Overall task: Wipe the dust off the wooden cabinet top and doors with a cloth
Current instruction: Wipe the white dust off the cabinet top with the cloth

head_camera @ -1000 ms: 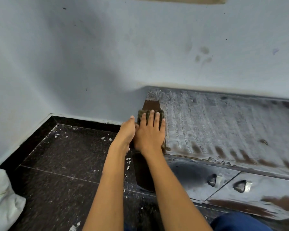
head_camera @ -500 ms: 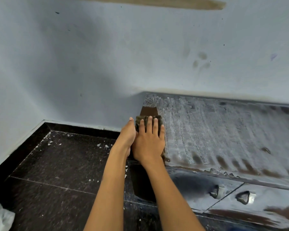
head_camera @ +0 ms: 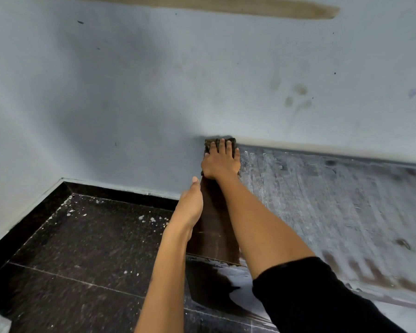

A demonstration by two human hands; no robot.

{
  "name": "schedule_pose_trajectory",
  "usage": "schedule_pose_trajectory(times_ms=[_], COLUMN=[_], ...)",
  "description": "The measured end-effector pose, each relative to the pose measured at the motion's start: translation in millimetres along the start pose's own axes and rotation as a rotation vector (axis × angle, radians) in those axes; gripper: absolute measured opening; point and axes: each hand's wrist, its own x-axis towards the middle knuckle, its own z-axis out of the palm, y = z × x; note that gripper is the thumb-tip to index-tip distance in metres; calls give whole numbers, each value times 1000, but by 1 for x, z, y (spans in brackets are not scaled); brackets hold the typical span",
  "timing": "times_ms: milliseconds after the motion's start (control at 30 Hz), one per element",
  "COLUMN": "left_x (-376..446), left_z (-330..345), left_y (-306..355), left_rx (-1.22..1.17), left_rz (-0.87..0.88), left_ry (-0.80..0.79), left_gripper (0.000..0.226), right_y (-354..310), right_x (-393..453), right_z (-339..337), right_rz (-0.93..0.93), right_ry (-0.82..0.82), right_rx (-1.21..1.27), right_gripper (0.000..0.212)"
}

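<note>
Whereas half a second earlier the folded olive-brown cloth [head_camera: 220,143] lay mid-depth on the dusty wooden cabinet top [head_camera: 322,207], I saw it now at the far left corner, touching the pale blue-grey wall [head_camera: 130,92]. My right hand [head_camera: 222,162] pressed flat on it, fingers straight and spread, having slid away from the left hand [head_camera: 190,205], which rested open along the cabinet's left edge, fingers together. Behind the cloth ran a clean dark brown strip [head_camera: 214,227], far longer than before. To the right, white dust streaks covered the top. Left of the cabinet, the black speckled floor tiles [head_camera: 82,248] carried white flakes near the skirting.
</note>
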Motion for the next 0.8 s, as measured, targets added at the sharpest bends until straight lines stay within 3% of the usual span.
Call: schedule_pose_trajectory(times_ms=[267,567,800], left_x=[-14,-10,-9], left_z=[4,0,6], left_y=[-3,0,2], left_rx=[231,173,209], left_rz=[127,84,89], left_ry=[-67,-12,10], left_gripper=[59,59,62], right_y=[13,9,23], right_x=[0,6,7], right_z=[-11,-3,-9], right_rz=[158,-5,184], right_ry=[-18,15,47], right_rx=[11,3,-28], right_gripper=[62,53,58])
